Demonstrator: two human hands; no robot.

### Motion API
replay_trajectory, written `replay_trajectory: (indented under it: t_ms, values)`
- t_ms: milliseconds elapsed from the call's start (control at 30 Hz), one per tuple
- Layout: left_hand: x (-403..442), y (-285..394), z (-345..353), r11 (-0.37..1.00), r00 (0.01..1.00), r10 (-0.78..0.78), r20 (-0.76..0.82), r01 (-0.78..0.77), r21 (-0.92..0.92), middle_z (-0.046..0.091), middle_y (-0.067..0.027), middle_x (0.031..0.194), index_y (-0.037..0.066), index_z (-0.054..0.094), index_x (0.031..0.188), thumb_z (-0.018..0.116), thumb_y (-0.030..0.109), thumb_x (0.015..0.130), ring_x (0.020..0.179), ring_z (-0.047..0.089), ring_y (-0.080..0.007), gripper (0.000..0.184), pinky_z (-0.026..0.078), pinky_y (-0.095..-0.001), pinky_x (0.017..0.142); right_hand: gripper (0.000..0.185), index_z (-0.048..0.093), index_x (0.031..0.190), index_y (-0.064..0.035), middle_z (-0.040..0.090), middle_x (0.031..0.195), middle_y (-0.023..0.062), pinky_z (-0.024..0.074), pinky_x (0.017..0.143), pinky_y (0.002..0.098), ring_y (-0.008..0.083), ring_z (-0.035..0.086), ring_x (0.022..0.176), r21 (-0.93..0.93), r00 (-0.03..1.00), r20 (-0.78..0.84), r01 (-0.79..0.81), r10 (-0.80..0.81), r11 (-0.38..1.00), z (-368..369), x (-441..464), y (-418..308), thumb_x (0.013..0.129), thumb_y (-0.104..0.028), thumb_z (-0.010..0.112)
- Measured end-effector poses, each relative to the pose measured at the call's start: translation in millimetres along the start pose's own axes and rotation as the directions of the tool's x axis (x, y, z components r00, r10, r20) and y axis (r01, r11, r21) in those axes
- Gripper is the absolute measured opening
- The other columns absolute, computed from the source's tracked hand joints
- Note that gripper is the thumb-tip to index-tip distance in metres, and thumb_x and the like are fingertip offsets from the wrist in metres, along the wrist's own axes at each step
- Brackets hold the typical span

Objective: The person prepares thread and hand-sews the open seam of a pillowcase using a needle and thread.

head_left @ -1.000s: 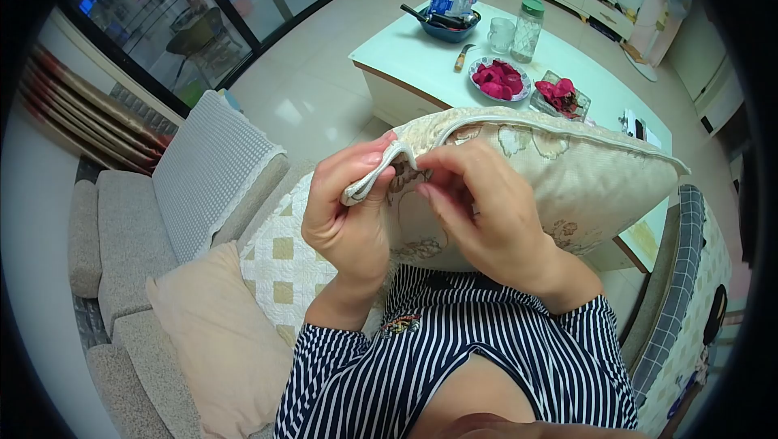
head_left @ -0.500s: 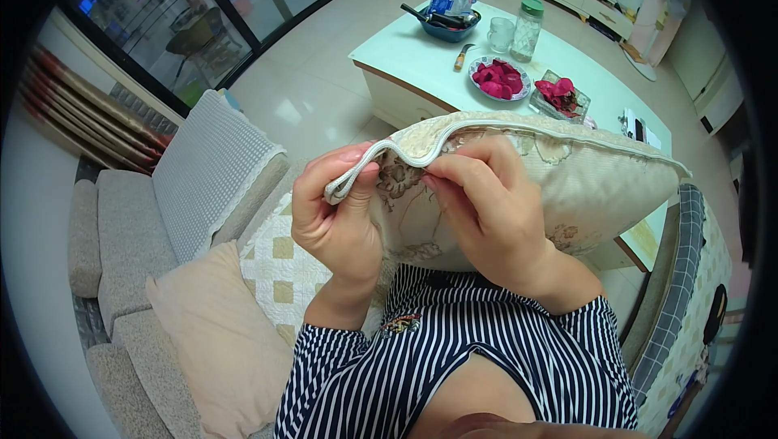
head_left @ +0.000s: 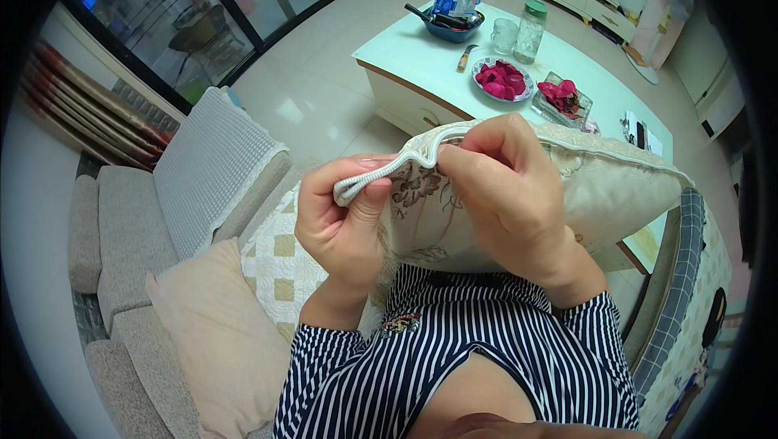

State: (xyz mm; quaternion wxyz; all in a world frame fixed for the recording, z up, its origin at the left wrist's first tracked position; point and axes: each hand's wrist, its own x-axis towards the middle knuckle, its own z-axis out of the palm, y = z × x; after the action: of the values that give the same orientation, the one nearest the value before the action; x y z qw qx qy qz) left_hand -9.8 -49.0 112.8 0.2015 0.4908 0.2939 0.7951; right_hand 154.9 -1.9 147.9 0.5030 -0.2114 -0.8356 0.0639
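Observation:
A cream cushion (head_left: 620, 192) with a brown flower pattern is held up in front of my chest, white piping (head_left: 385, 167) running along its upper edge. My left hand (head_left: 340, 224) is closed on the cushion's left corner, pinching the piping between thumb and fingers so it doubles back in a loop. Just to the right, my right hand (head_left: 519, 196) is closed on the same edge, thumb and forefinger pressed together beside a bend in the piping. Its fingertips are partly hidden, so any small piece between them cannot be made out.
Beyond the cushion stands a white table (head_left: 389, 54) bearing a plate (head_left: 478, 90) of red petals, a glass dish (head_left: 585, 120), a green-lidded jar (head_left: 530, 38), a knife (head_left: 464, 58) and a blue basin (head_left: 454, 34). A grey sofa (head_left: 134, 220) and a beige pillow (head_left: 219, 325) are at left.
My right hand has moved slightly right and up along the cushion's edge, its wrist turning. The bend in the piping between my hands is now shallower. My left hand keeps its pinch.

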Motion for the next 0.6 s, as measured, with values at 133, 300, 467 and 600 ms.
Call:
replay_trajectory:
  t_ms: [133,300,467,600]
  values:
    - [2.7,3.4,-2.3,0.999,1.0,-0.003,-0.024,0.002,-0.041,0.071,-0.0106,0.1,0.001,0.064,0.108,0.076,0.015,0.097,0.092,0.067,-0.0146,0.022,0.054,-0.0286,0.087,0.034,0.072,0.106,0.001,0.058,0.095,0.0109,0.0501,0.064,0.0302,0.0218,0.061,0.077,-0.041,0.998,0.037,0.05,-0.048,0.998,-8.0,8.9,0.7,0.075,0.014,0.072]
    - [16.0,6.3,-21.0,0.928,0.95,-0.286,0.124,0.307,-0.212,0.073,-0.0075,0.098,-0.001,0.07,0.106,0.077,0.01,0.096,0.089,0.067,-0.0118,0.017,0.055,-0.0256,0.084,0.029,0.069,0.103,0.002,0.057,0.092,0.0101,0.0503,0.065,0.0305,0.0215,0.06,0.076,0.022,0.985,0.161,0.06,-0.062,0.998,-14.7,17.2,4.9,0.077,0.013,0.07]
    - [29.3,8.0,-32.7,0.766,0.831,-0.498,0.246,0.555,-0.325,0.073,-0.0065,0.098,-0.002,0.071,0.107,0.076,0.014,0.096,0.09,0.066,-0.0115,0.019,0.053,-0.0257,0.088,0.023,0.067,0.104,0.0018,0.057,0.092,0.0095,0.0503,0.069,0.0314,0.0225,0.06,0.08,0.171,0.979,0.198,0.017,-0.051,0.985,-13.6,21.5,15.0,0.084,0.012,0.069]
    - [30.9,6.3,-35.4,0.708,0.789,-0.54,0.293,0.614,-0.348,0.073,-0.007,0.099,-0.002,0.071,0.107,0.076,0.014,0.096,0.092,0.067,-0.0129,0.021,0.052,-0.0268,0.091,0.016,0.066,0.104,0.0017,0.057,0.092,0.0095,0.0501,0.073,0.0328,0.0234,0.06,0.082,0.206,0.975,0.221,-0.028,-0.019,0.978,-14.9,21.3,16.6,0.09,0.009,0.067]
